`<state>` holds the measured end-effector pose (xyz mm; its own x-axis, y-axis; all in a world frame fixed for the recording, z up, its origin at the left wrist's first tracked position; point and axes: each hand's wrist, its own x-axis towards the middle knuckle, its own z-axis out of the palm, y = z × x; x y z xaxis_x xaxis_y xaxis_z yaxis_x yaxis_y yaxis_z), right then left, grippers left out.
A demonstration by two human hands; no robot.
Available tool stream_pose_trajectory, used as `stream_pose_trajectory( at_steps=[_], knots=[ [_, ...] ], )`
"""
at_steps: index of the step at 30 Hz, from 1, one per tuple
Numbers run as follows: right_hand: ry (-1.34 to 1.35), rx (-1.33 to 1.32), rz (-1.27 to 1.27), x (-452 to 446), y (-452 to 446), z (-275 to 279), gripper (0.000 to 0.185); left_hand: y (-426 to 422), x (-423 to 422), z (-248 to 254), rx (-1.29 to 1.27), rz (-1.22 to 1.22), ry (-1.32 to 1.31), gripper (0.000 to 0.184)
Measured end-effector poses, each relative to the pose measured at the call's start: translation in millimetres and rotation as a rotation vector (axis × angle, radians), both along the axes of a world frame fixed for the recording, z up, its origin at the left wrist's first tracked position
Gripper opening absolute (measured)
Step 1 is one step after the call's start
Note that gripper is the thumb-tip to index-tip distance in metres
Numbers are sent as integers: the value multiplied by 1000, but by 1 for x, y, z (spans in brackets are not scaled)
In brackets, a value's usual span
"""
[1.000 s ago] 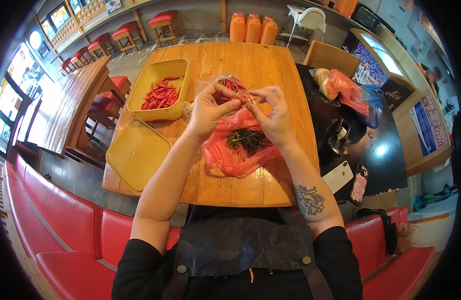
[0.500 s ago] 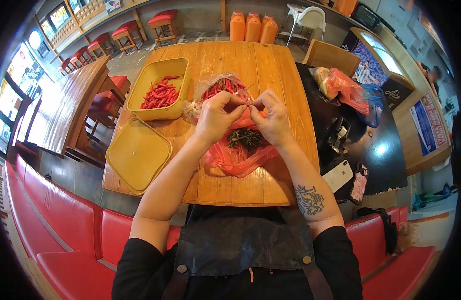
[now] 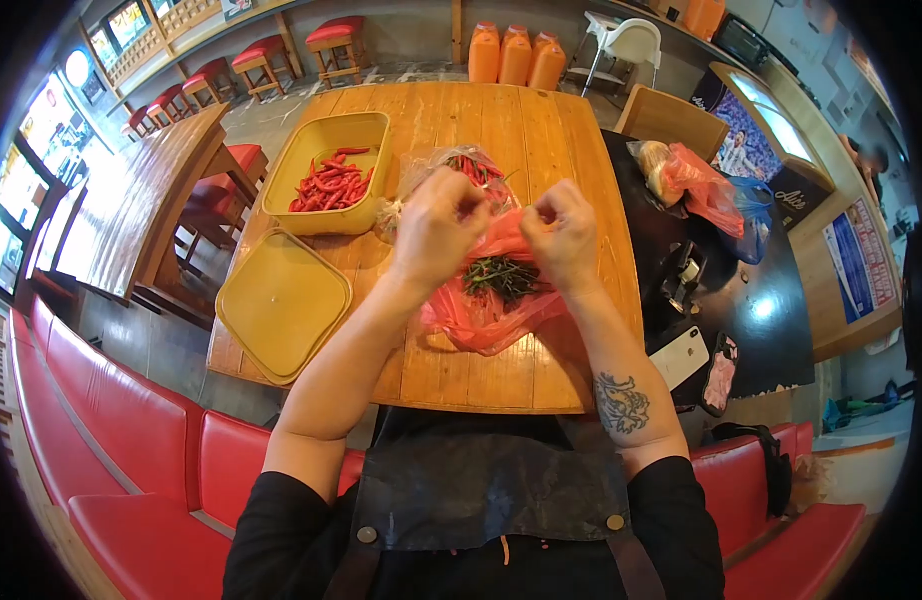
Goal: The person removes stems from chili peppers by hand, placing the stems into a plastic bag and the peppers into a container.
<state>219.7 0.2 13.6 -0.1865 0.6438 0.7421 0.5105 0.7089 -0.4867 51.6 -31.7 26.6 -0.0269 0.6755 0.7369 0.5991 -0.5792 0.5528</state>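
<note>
My left hand (image 3: 439, 228) is raised over the table with its fingers curled in a pinch. My right hand (image 3: 563, 235) is a short way to its right, thumb and fingers also pressed together. Whatever either hand pinches is too small or hidden to make out. Below and between them, green chili stems (image 3: 501, 278) lie in an open red plastic bag (image 3: 491, 332). Behind my left hand is a clear plastic bag of red chilies (image 3: 471, 166), partly covered by that hand. More red chilies (image 3: 331, 184) fill part of a yellow plastic tub (image 3: 277, 200) on the left.
The tub's yellow lid (image 3: 281, 305) lies flat on the wooden table (image 3: 421, 375). On the dark table (image 3: 771, 340) at right are a white phone (image 3: 679, 357), a pink phone case (image 3: 719, 375) and bagged goods (image 3: 691, 185). Orange jugs (image 3: 514, 55) stand on the floor beyond.
My hands were touching at the fingertips and have moved apart, the right one going right and slightly down. The view has shifted a little.
</note>
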Motion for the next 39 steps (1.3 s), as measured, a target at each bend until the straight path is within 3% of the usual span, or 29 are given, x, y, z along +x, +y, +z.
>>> stream_pose_trajectory(
  at_steps=[4, 9, 11, 12, 14, 16, 18, 19, 22, 26, 32, 39],
  knots=[
    [124, -128, 36, 13, 4, 11, 13, 9, -58, 21, 89, 344, 94, 9],
    [-278, -90, 287, 13, 1, 8, 7, 25, -119, 6, 6, 572, 152, 11],
    [-312, -116, 331, 13, -2, 7, 7, 24, -108, 10, 254, 829, 327, 11],
    [-346, -142, 371, 13, -3, 7, 7, 22, -99, 13, 256, 828, 327, 11],
    [-343, -155, 379, 12, -4, 7, 8, 18, -77, 15, 22, 384, 165, 16],
    [-344, -171, 393, 11, -3, 5, 9, 26, -57, -6, -264, 187, 221, 19],
    [-334, -160, 412, 9, -2, 2, 11, 33, -45, -30, -455, 342, 512, 25],
    [-335, -161, 418, 8, -2, 2, 11, 36, -43, -36, -414, 385, 624, 31],
    [-340, -158, 438, 6, -2, 1, 11, 46, -41, -43, -423, 444, 613, 33],
    [-329, -172, 428, 6, 0, -3, 11, 54, -51, -47, -347, 231, 197, 30],
    [-230, -196, 357, 4, -3, 2, 10, 39, -47, -9, -475, 185, -243, 25],
    [-152, -185, 290, 3, -5, 5, 8, 40, -52, -13, -388, 105, -356, 25]
  ],
)
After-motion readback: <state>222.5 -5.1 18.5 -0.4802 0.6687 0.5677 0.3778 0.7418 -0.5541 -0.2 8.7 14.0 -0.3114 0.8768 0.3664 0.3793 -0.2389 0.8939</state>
